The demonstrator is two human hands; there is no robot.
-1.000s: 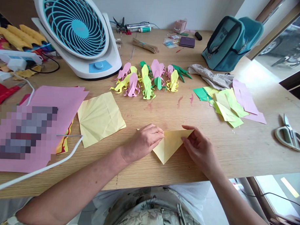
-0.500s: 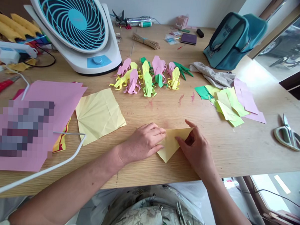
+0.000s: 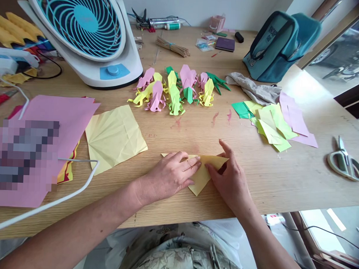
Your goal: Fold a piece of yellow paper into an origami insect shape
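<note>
A sheet of yellow origami paper [image 3: 200,181], folded into a triangle, lies near the table's front edge with one point toward me. My left hand [image 3: 174,172] rests on its left part, fingers stretched over the paper and pressing it down, thumb apart. At the right corner, my right hand [image 3: 229,173] pinches the paper between thumb and fingers and lifts that edge slightly. Part of the fold is hidden under the left fingers. To the left lies a creased yellow sheet [image 3: 116,136], opened out flat.
Several folded paper figures [image 3: 175,97] stand behind my hands. A fan [image 3: 111,71] is at the back left, near pink paper [image 3: 71,115] and a white cable [image 3: 77,195]. To the right are paper scraps [image 3: 268,124], a cloth [image 3: 254,90], a teal bag [image 3: 271,47] and scissors [image 3: 346,160].
My right hand has shifted slightly left, its index finger raised a little higher off the paper's corner. My left hand stays on the paper. The whole view has moved slightly.
</note>
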